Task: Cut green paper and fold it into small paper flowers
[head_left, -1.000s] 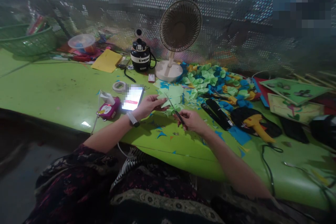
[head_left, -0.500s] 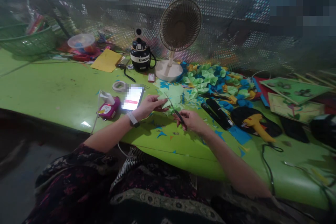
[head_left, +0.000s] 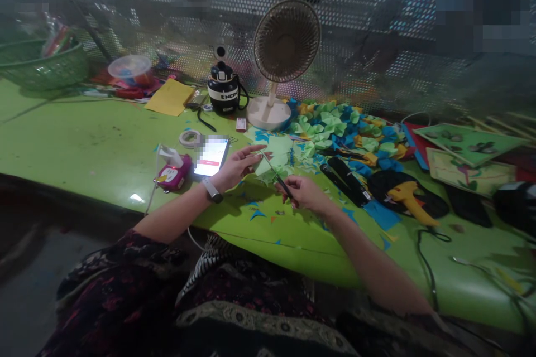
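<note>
Hard to make out: L hand point(head_left: 239, 168) has fingers stretched out by green paper point(head_left: 280, 148), but can't tell if it pinches a pc, as the pale greens merge; handles of the scissors point(head_left: 285, 185) mostly hidden in the R hand point(head_left: 304, 194); green basket point(head_left: 42, 71) cut off at L edge, dark obj point(head_left: 517, 207) cut off at R edge, phone point(head_left: 214, 157) screen partly pixelated. Materials: smooth shiny green desk point(head_left: 104, 136), perforated panel point(head_left: 234, 17) w/ round holes behind, crumpled petal-like bits in the paper pile point(head_left: 330, 128) (green, blue, yellow), round-grilled fan point(head_left: 287, 42) on pale base, yellow glue gun point(head_left: 408, 201). R hand wrapped round scissors, thin blades pointing fwd-left twd L fingertips; green paper lies just beyond the blades, btwn L hand & pile, phone just beside L wrist
</note>
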Demonstrator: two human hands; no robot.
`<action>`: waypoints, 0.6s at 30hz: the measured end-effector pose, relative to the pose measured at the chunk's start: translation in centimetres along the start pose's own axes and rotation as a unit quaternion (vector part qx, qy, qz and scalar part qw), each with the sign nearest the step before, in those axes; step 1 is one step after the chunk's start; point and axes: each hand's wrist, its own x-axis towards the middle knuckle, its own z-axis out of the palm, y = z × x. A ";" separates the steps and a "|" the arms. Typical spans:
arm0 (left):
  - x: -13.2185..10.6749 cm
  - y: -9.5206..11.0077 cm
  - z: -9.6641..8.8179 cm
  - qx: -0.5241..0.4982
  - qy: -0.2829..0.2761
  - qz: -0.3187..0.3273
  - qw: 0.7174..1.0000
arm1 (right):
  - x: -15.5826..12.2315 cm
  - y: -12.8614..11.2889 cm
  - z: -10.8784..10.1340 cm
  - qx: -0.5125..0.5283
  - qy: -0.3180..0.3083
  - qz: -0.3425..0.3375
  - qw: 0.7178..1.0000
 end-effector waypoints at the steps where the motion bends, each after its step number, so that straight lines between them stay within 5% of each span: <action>1: 0.0 -0.1 0.0 -0.003 -0.002 0.000 1.000 | 0.0 0.0 0.0 -0.001 -0.001 -0.001 1.000; 18: 0.1 -0.4 0.1 -0.017 -0.006 -0.003 1.000 | 0.0 -0.1 0.1 -0.025 0.005 0.000 1.000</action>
